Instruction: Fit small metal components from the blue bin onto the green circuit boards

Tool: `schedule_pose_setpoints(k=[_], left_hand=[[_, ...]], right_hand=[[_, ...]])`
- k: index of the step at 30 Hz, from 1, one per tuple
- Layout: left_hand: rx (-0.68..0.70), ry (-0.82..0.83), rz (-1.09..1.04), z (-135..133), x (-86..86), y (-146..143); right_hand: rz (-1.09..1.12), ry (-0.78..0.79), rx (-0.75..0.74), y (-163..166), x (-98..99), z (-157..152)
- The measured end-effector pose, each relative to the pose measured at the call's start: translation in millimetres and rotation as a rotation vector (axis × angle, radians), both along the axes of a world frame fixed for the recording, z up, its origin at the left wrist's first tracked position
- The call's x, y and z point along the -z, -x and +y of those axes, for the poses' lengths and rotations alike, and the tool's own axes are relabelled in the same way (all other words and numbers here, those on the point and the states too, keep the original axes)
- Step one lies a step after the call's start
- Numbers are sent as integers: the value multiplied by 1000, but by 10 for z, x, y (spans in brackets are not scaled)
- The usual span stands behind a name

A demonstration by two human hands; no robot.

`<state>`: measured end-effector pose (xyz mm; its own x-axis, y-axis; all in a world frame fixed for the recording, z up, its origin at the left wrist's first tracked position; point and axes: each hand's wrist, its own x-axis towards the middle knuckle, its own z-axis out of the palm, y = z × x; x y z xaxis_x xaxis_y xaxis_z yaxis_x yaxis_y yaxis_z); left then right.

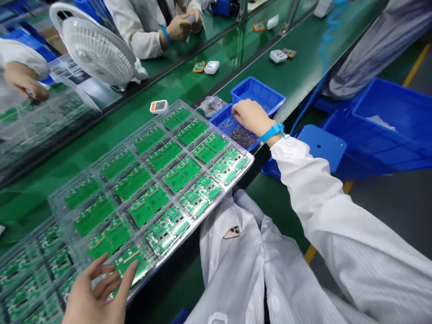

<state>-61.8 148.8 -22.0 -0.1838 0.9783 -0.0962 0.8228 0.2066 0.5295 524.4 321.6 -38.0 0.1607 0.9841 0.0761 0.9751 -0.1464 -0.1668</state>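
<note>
Left hand: at the near left, the left hand [96,294] has thumb and fingers spread apart over a board; I cannot tell whether they pinch its edges.
Circuit board: the plain green circuit board [138,254] lies in the near left pocket of the clear tray, partly under the thumb; a skewed lift could scrape it on the pocket wall.
Clear tray: the clear tray's rim [249,160] seems to jut past the bench towards the lap, so a downward push there could tip it and slide the boards.
Right hand: the right hand [251,116] hangs over the near blue bin, fingers curled; fingertips are hidden, so I cannot tell whether they hold anything.
Near blue bin: this near blue bin [218,120] holds small screws [241,136]; a snagged cuff could scatter them, and loose metal among the boards could scratch them.
Plastic bag: to the left of the bins, the crumpled plastic bag [212,105] sits close to the tray; a knock could spill whatever is inside.
</note>
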Motion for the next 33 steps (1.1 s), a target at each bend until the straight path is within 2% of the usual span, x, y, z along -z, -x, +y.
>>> schedule_pose_setpoints(k=[2, 4, 13, 17, 21, 27, 33], left_hand=[[-95, 3, -52, -6, -70, -88], [-131, 1, -92, -23, -122, -136], [-108, -82, -264, -107, -218, -202], [-237, -157, -193, -121, -180, -117], [-353, -232, -200, -125, -192, -208], [-293, -322, -272, -122, -348, -633], [-309, -342, -297, -80, -367, -763]], right_hand=[[-88, 72, -7, -20, 74, 98], [-129, 106, -29, 13, 137, 139], [-167, 107, -82, 42, 292, 197], [-159, 31, -114, -85, 319, 182], [-139, 67, -197, -155, 338, 172], [-140, 130, -165, -31, 326, 187], [120, -19, -141, -198, 215, 135]])
